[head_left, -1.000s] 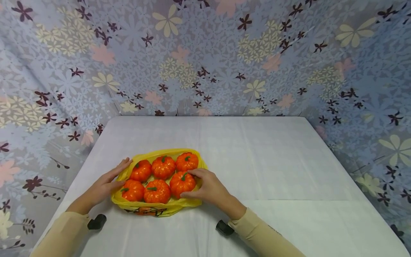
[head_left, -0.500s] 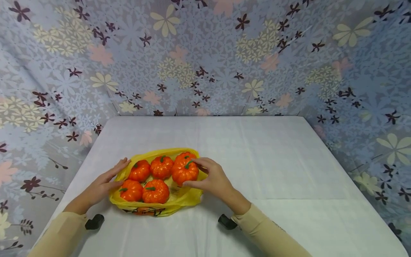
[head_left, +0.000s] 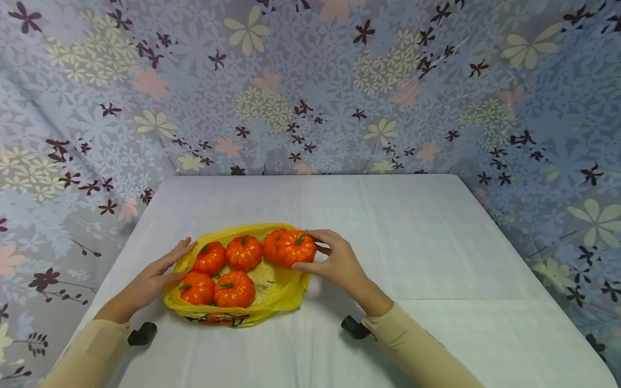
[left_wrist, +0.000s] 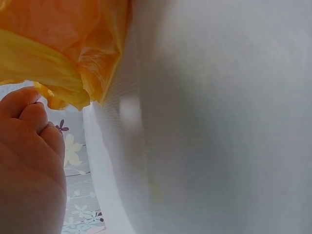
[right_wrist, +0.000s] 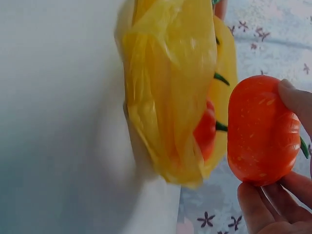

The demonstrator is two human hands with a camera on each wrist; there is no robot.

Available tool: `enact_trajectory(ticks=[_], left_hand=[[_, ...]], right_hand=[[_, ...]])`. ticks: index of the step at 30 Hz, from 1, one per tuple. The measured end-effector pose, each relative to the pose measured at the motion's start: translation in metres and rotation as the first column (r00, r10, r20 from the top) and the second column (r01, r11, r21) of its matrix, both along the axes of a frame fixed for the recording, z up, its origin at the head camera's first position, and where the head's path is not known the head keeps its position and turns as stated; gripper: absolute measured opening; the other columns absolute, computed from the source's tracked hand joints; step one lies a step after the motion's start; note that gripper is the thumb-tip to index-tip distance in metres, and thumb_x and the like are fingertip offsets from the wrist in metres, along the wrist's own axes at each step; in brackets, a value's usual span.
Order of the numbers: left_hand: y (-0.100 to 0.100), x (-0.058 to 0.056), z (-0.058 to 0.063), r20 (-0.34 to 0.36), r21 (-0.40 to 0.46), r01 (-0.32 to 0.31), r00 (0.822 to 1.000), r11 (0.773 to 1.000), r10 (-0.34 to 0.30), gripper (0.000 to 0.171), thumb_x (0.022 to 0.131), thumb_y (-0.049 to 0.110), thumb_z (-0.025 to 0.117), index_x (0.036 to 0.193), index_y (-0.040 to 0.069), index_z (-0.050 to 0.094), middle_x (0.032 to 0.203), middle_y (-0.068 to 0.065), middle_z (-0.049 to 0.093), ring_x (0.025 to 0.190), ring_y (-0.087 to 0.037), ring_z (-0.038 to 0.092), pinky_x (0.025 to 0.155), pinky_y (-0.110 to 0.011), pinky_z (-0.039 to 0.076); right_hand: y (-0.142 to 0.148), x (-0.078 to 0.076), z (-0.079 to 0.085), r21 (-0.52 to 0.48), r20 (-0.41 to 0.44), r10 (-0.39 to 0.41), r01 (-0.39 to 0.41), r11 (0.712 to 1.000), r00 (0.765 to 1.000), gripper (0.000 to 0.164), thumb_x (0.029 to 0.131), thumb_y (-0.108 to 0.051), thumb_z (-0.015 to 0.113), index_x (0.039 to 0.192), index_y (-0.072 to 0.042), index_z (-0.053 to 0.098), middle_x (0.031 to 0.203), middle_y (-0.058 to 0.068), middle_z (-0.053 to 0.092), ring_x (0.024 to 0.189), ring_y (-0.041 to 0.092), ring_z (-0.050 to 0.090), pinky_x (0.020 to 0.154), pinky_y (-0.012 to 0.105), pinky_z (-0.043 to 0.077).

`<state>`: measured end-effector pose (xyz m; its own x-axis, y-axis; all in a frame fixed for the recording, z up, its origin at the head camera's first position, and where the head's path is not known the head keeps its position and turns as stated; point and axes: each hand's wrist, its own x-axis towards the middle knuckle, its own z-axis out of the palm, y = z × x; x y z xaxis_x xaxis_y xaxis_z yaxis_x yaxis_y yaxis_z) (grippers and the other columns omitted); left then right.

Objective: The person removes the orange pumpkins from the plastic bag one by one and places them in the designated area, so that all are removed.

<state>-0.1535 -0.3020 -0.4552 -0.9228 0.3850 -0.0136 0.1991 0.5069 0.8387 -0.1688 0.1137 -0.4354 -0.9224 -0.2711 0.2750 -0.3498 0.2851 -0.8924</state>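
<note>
A small orange pumpkin (head_left: 297, 249) with a green stem is pinched between the thumb and fingers of my right hand (head_left: 341, 260). In the right wrist view this pumpkin (right_wrist: 261, 131) hangs clear of the yellow plastic bag (right_wrist: 170, 73), its rounded side toward the camera. Several similar pumpkins sit inside the open bag (head_left: 278, 299), one of them (head_left: 235, 289) at its near side. My left hand (head_left: 154, 277) rests against the bag's left side, fingers extended along the rim. In the left wrist view, the fingertips (left_wrist: 34, 114) are right at the bag's edge.
The bag lies on a table with a white cloth (head_left: 417, 237), left of centre. Behind the table hangs a flowered curtain (head_left: 310, 86). Dark wrist devices stick out by the left sleeve (head_left: 89, 350) and the right sleeve (head_left: 417, 339).
My right hand has lifted the pumpkin from the bag's near right corner and carried it up and to the right. Bare yellow bag shows where it sat. The left hand stays in place.
</note>
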Motion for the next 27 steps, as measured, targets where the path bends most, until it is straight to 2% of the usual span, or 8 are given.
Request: enact_trajectory(ticks=[3,6,10,18,27], left_hand=[[0.0,0.0,-0.001,0.001,-0.002,0.002,1.0,1.0,-0.002,0.062,0.098,0.007,0.053,0.157,0.006,0.033,0.166,-0.021,0.01,0.15,-0.047,0.0,0.108,-0.078,0.001],[0.0,0.0,-0.001,0.005,-0.008,-0.002,1.0,1.0,0.002,0.062,0.098,0.008,0.053,0.157,0.006,0.033,0.166,-0.021,0.011,0.149,-0.048,0.002,0.108,-0.078,0.002],[-0.001,0.0,-0.001,0.011,-0.019,-0.009,1.0,1.0,0.009,0.063,0.098,0.007,0.053,0.157,0.006,0.033,0.165,-0.021,0.011,0.149,-0.048,0.002,0.109,-0.078,0.003],[-0.002,0.0,0.0,0.022,-0.039,-0.017,1.0,0.999,0.018,0.064,0.098,0.01,0.053,0.158,0.009,0.032,0.166,-0.02,0.011,0.15,-0.047,0.002,0.108,-0.079,0.002],[-0.004,-0.001,-0.004,0.011,0.002,0.009,1.0,1.0,-0.009,0.063,0.098,0.008,0.053,0.157,0.008,0.033,0.166,-0.02,0.012,0.149,-0.048,0.002,0.108,-0.079,0.003]], right_hand=[[0.01,-0.005,0.0,0.01,-0.018,-0.02,0.02,1.0,1.0,0.066,0.072,-0.011,0.092,0.131,0.002,0.064,0.13,0.015,0.062,0.121,0.032,0.059,0.097,0.043,0.053],[0.023,-0.012,-0.007,0.022,-0.026,-0.052,0.053,0.998,0.998,0.066,0.071,-0.019,0.093,0.129,-0.004,0.066,0.128,0.009,0.063,0.119,0.026,0.06,0.097,0.038,0.053],[0.038,-0.016,-0.007,0.051,-0.021,-0.102,0.103,0.993,0.995,0.065,0.07,-0.02,0.094,0.128,-0.004,0.067,0.127,0.007,0.064,0.118,0.025,0.061,0.097,0.037,0.053],[0.066,-0.021,-0.009,0.077,-0.04,-0.163,0.165,0.983,0.986,0.068,0.07,-0.019,0.094,0.129,0.0,0.065,0.129,0.012,0.063,0.121,0.028,0.059,0.098,0.041,0.052],[0.098,-0.026,-0.014,0.085,-0.002,-0.23,0.23,0.97,0.973,0.073,0.072,-0.023,0.093,0.133,0.002,0.062,0.132,0.017,0.06,0.124,0.032,0.057,0.1,0.041,0.051]])
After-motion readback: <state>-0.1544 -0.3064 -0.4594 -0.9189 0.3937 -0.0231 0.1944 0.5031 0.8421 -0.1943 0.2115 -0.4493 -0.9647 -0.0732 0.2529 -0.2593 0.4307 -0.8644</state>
